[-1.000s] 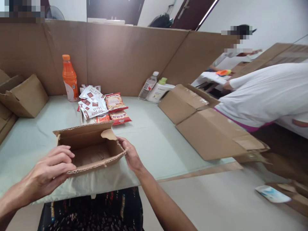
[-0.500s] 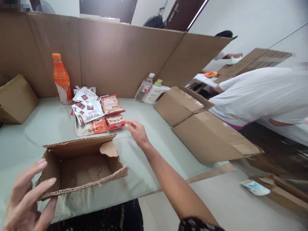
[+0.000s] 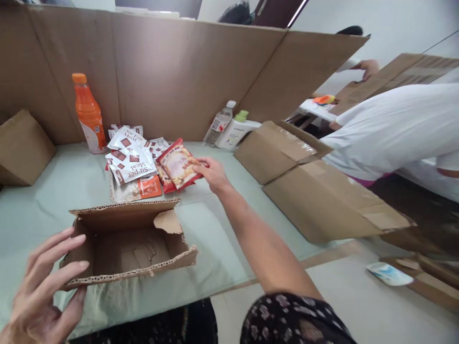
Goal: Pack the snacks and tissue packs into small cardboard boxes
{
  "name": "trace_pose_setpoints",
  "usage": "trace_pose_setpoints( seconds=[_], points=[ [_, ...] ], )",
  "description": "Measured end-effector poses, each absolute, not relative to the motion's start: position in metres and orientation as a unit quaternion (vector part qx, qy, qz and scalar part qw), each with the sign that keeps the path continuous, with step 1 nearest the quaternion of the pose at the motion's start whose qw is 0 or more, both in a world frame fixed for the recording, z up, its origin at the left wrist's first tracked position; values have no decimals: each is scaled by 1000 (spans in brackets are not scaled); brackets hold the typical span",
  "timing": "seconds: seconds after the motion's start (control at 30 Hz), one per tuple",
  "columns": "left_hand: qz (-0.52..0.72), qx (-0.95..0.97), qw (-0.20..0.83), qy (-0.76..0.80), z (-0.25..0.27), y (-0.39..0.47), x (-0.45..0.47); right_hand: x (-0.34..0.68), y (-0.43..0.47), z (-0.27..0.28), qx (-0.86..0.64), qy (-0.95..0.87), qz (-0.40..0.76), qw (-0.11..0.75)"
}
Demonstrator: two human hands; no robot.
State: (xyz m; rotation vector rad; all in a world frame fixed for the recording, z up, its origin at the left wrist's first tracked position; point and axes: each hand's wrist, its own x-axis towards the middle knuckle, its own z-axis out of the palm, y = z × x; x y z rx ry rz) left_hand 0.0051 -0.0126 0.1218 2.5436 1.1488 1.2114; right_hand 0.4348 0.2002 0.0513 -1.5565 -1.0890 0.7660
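Note:
My right hand [image 3: 211,173] pinches the right edge of a red and cream snack packet [image 3: 178,166], which is tilted up over another red packet [image 3: 165,180]. Beside these lie white "Su-per Meal" sachets [image 3: 134,165] in a pile, with an orange and white pouch [image 3: 148,187] underneath. An open cardboard box [image 3: 125,274] with torn, ragged edges stands nearest me; its inside holds nothing. At its left end is my left hand [image 3: 53,282], fingertips over the wall and thumb at the outer front corner, gripping it.
Behind the pile stands an orange drink bottle [image 3: 89,114]. A clear water bottle [image 3: 220,124] and a white bottle with green cap [image 3: 234,131] lean against the cardboard screen [image 3: 186,71]. Larger cartons [image 3: 330,200] line the right side. A person in white [image 3: 405,129] bends beyond them.
My right hand has taken hold of the upper red snack packet and shifted it right and toward me, tilting it. My left hand stays at the box's left end. The view has shifted slightly.

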Motion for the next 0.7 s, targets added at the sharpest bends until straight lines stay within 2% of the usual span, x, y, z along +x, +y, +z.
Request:
trace_pose_setpoints(
  seconds=[0.13,0.3,0.37,0.43,0.6,0.7],
  points=[
    [395,846,27,357,124,-13,5,472,99,56,-624,-479,357,503],
    [399,865,11,304,136,-6,18,505,8,56,-646,-498,482,320],
    [390,877,13,281,142,-5,23,507,2,56,-656,-495,493,284],
    [382,885,8,266,145,-9,26,499,9,55,-652,-485,510,282],
    [379,877,-17,295,142,-29,21,458,34,46,-591,-459,622,233],
    [393,863,-28,317,136,-37,17,449,34,48,-599,-503,579,229]
  ],
)
